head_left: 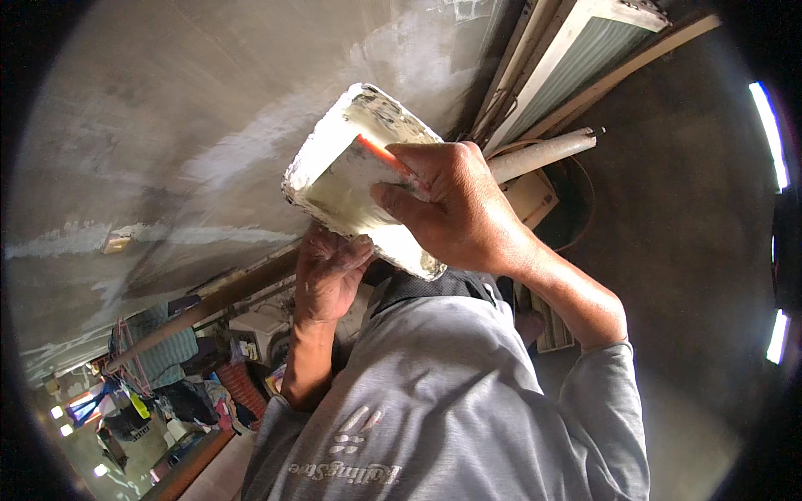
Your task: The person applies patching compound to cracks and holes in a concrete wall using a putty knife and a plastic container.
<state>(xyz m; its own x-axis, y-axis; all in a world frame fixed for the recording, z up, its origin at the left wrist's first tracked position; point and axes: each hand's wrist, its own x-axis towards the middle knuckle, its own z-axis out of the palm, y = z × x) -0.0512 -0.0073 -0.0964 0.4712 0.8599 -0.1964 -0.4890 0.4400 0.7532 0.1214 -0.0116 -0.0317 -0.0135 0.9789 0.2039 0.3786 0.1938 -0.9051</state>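
Observation:
A white rectangular trough (322,146) smeared with pale paste, its rim crusted, is held up in front of my chest. My left hand (330,271) grips it from underneath at the near left edge, fingers curled against it. Inside the trough my right hand (455,200) is closed round a flat tool with an orange edge (378,149), thumb and index finger on it; much of the tool is hidden by that hand and the white paste, so its exact shape is unclear.
A grey plastered wall (167,100) with white patches fills the upper left. Framed panels (564,71), long boards and a pale roll (547,154) lean at upper right beside a round bin (576,213). Hanging clothes (180,401) and a rail (192,317) are at lower left.

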